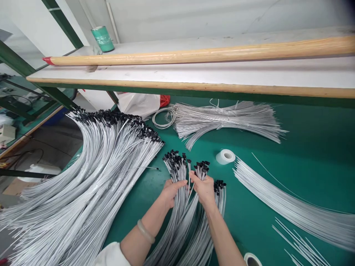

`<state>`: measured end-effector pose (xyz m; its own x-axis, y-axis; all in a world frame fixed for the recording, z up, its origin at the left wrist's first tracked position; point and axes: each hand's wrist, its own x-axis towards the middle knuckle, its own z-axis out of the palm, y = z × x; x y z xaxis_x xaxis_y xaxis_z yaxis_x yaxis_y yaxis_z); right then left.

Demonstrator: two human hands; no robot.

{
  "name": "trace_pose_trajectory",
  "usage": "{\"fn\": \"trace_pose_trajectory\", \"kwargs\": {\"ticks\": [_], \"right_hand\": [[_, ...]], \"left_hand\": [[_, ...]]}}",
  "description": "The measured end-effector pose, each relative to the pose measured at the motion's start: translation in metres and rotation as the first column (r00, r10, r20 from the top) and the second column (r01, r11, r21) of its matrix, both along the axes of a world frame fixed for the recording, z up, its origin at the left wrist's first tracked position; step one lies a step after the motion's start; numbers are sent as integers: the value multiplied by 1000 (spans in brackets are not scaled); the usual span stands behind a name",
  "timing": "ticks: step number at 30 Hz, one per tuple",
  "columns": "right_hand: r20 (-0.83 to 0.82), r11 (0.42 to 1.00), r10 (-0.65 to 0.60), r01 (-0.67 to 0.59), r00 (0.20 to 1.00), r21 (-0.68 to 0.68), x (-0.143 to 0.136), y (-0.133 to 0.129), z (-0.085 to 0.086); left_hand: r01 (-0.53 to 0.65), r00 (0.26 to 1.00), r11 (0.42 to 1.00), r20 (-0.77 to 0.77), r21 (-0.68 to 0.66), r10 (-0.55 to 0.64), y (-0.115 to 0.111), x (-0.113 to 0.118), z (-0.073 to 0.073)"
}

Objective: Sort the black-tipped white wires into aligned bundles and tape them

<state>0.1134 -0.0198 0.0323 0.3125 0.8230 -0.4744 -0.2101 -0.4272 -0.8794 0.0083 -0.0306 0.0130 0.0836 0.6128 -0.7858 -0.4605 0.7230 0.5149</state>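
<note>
My left hand (pixel 172 190) is wrapped round a bundle of grey cables (pixel 179 201) just below its black connector ends. Close beside it on the right, my right hand (pixel 203 187) grips a smaller bunch of cables (pixel 200 169), black connectors sticking up above the fingers. A single cable with a black tip stands between the two bunches. Right of my right hand lies another group of cables with black connectors (pixel 220 187), partly hidden by my forearm. The cable lengths run down towards the bottom edge of the view.
A large heap of connector-ended cables (pixel 111 155) covers the left side. Tied cables (pixel 227 120) lie at the back, near a coiled cable (pixel 163 118). A white tape roll (pixel 225 156) and loose cables (pixel 294 207) are on the right. A shelf (pixel 194 75) with a wooden pole (pixel 194 55) spans above.
</note>
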Motion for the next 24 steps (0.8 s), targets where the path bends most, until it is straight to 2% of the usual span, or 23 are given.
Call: {"fn": "trace_pose_trajectory", "kwargs": {"ticks": [6,14,21,24], "right_hand": [[70,1000,-20,19,997,20,0,-1,0],[48,998,-38,36,998,45,2,-2,-1],[-140,987,158,-152,977,51,6,0,-8],[-158,989,147,-143,976,39,5,0,-9]], "left_hand": [[-12,1000,1000,-4,-2,12,-1,2,2],[-14,1000,1000,14,19,14,-1,-1,-1],[-26,999,999,36,48,24,-2,0,2],[-27,999,998,39,52,25,-2,1,1]]}}
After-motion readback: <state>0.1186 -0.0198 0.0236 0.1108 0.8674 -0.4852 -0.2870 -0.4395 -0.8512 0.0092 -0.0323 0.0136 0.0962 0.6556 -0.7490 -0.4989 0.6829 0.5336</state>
